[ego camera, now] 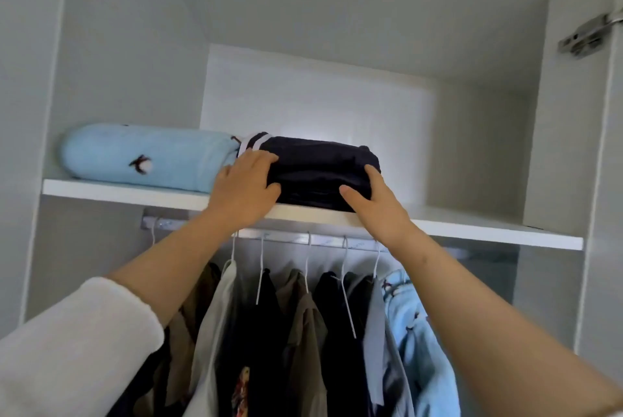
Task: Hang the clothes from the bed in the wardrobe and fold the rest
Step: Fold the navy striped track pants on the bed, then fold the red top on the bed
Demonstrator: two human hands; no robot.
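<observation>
A folded dark navy garment (pixel 320 170) with a white-striped band lies on the wardrobe's white upper shelf (pixel 488 226). My left hand (pixel 244 185) grips its left end, fingers curled over the top and thumb at the front. My right hand (pixel 374 199) holds its right front corner, fingers over the fabric and thumb along the lower edge. A folded light blue fleece (pixel 148 155) with small bird motifs lies just left of the navy garment, touching it. Below the shelf, several garments (pixel 303 325) hang on white hangers from the rail (pixel 323 238).
The shelf's right half is bare up to the wardrobe's right side panel (pixel 553 120). A metal door hinge (pixel 583 36) sits at the upper right. A light blue denim piece (pixel 418 332) hangs at the rail's right end.
</observation>
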